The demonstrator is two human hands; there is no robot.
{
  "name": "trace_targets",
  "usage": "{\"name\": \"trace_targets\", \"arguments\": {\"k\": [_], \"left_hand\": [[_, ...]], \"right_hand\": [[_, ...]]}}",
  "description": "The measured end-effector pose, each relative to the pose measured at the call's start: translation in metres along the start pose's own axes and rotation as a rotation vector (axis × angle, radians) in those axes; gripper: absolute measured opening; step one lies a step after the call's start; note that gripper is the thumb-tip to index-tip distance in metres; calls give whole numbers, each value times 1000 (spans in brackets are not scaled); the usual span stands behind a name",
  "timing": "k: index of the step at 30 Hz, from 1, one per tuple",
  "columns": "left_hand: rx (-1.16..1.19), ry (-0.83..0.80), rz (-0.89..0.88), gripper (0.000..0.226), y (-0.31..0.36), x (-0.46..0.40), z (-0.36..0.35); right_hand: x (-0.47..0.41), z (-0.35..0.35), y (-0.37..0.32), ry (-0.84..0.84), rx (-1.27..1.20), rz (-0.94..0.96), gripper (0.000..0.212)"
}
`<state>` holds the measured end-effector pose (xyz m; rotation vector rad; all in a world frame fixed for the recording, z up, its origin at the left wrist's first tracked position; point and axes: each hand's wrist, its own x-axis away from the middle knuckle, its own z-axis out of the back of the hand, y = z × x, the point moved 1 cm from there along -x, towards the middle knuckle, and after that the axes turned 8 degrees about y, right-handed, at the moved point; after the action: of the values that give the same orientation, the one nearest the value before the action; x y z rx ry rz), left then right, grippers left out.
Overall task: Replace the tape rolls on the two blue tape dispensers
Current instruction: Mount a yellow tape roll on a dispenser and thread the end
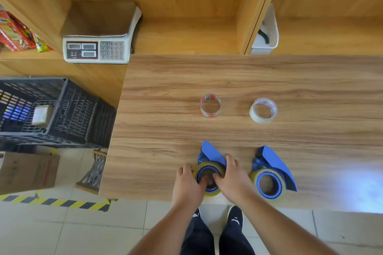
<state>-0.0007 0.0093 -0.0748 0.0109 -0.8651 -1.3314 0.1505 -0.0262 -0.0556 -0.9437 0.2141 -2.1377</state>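
Observation:
Two blue tape dispensers lie on the wooden table near its front edge. Each carries a yellowish tape roll. Both my hands are on the left dispenser (209, 156): my left hand (187, 185) grips the left side of its tape roll (209, 166), with the thumb inside the blue core, and my right hand (233, 178) holds the right side, thumb also in the core. The right dispenser (275, 161) with its roll (268, 185) lies untouched. Farther back stand a red-and-white printed tape roll (210, 105) and a whitish tape roll (263, 109).
A white electronic scale (99, 33) sits on the shelf at the back left. A black plastic crate (51, 109) stands left of the table (186, 80), with a cardboard box (27, 172) below it. A white basket (267, 33) stands at the back right.

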Motion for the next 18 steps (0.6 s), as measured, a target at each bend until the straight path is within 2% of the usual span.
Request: {"name": "trace_targets", "arguments": {"k": [6, 9, 15, 18], "left_hand": [[-14, -52, 24, 31, 4, -10, 1], [-11, -53, 18, 28, 6, -11, 3], [-14, -48, -7, 20, 8, -4, 14], [-2, -51, -38, 21, 17, 4, 24]], "right_hand": [[1, -4, -3, 13, 22, -18, 73], [2, -6, -5, 8, 35, -29, 64], [4, -2, -9, -24, -88, -87, 30], [6, 11, -9, -49, -183, -144, 29]]}}
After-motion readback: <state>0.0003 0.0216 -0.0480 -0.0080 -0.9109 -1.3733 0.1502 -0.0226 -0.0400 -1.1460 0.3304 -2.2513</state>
